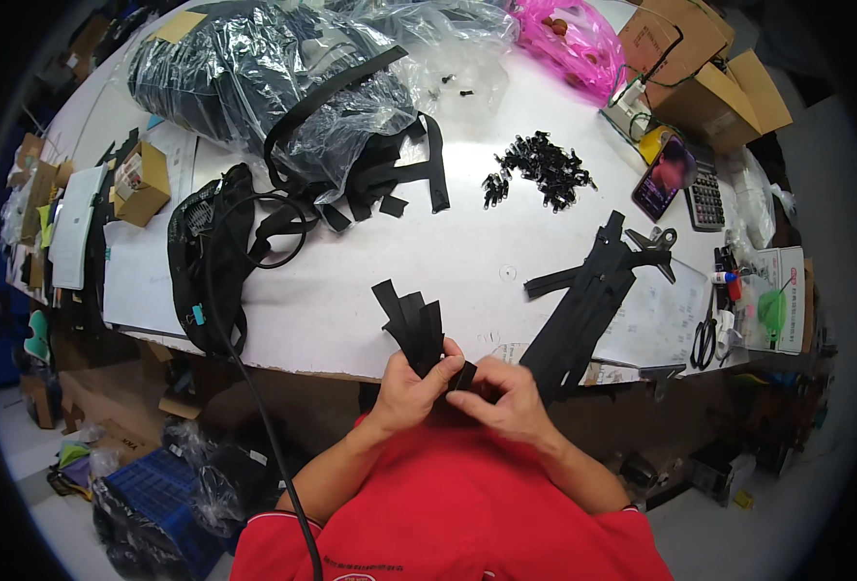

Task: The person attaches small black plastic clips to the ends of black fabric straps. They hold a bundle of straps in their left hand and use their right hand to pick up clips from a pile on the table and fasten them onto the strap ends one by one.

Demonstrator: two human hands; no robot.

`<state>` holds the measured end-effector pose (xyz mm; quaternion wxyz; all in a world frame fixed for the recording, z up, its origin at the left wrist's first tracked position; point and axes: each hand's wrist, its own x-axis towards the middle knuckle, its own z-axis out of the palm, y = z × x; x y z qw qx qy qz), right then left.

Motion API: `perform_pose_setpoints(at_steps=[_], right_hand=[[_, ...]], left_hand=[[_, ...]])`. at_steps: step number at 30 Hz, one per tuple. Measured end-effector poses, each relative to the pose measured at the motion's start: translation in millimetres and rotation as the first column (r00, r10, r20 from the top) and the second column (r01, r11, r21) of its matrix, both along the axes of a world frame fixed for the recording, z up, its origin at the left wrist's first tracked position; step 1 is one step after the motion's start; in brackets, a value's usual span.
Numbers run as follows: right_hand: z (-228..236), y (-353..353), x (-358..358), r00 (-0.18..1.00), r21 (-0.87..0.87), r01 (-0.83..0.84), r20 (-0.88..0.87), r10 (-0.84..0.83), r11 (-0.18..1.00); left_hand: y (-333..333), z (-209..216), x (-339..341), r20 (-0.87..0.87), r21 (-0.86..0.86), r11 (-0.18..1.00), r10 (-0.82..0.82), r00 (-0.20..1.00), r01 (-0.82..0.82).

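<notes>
My left hand (415, 389) is closed round a fanned bundle of black zipper tapes (415, 326), their ends standing up past the table's front edge. Close beside it, my right hand (508, 399) pinches a black tape end (463, 376) between thumb and curled fingers. The fingers partly hide that end. More black zipper tapes (583, 315) lie in a stack to the right, hanging over the front edge. Farther back sits a heap of small black zipper sliders (549, 172).
A large plastic-wrapped dark bundle (244, 82) fills the back left, near a black bag (206, 261). A black cable (252, 387) runs down past my left arm. At right are a phone (665, 179), a calculator (705, 198), a metal clamp (653, 247), scissors (703, 341) and cardboard boxes (724, 102).
</notes>
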<state>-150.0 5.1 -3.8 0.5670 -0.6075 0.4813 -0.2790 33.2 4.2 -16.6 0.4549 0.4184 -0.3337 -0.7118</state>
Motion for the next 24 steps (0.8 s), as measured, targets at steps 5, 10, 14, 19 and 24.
perform_pose_setpoints(at_steps=[5,10,14,19,24], right_hand=[[17,3,-22,0.974,-0.113,0.084,-0.199,-0.105,0.99],[40,-58,-86,0.718,-0.507,0.235,-0.484,-0.5,0.829],[34,-47,-61,0.948,-0.242,0.224,-0.169,-0.268,0.944],[29,-41,-18,0.981,-0.05,0.178,0.087,-0.173,0.983],[41,-37,-9,0.99,-0.1,0.139,-0.009,-0.14,0.985]], left_hand=[[-6,-9,-3,-0.381,0.232,0.972,0.059,0.923,0.034],[-9,-1,0,-0.393,0.144,0.975,-0.099,0.914,0.168],[-7,6,-2,-0.348,0.111,0.955,-0.221,0.911,0.274],[-3,14,-6,-0.172,0.113,0.984,-0.116,0.978,0.137],[-1,-1,-2,0.11,-0.131,0.983,0.142,0.984,-0.128]])
